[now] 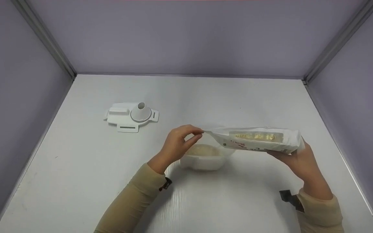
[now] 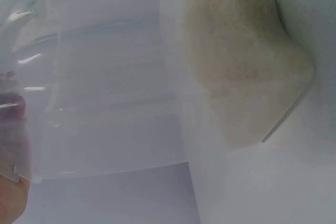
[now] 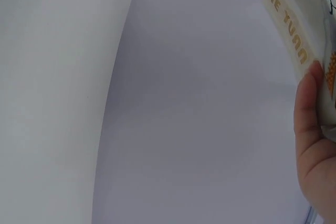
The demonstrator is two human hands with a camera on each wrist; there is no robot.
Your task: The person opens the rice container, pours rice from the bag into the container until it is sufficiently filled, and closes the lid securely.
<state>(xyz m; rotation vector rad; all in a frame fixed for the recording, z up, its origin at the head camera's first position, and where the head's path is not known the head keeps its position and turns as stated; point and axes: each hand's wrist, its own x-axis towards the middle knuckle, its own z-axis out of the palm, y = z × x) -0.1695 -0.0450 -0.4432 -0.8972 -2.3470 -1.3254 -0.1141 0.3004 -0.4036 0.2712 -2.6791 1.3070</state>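
Observation:
A white printed rice bag (image 1: 254, 139) lies nearly level in the air, its flattened mouth toward the left. My left hand (image 1: 181, 142) pinches the mouth's edge between thumb and fingers. My right hand (image 1: 299, 163) grips the bag's full end from below; in the right wrist view, a digit lies along the bag (image 3: 286, 17) beside gold lettering. Below the mouth, a translucent white container (image 1: 202, 163) stands on the table with a pale, rice-like filling. In the left wrist view, clear plastic film (image 2: 115, 93) covers much of the picture, and the container (image 2: 252, 72) looks blurred.
A white lid (image 1: 118, 119) with a cone-shaped spout and slotted side flaps lies on the white table (image 1: 86, 181), left of the container. Grey-violet panels (image 1: 186, 38) enclose the table at the back and both sides.

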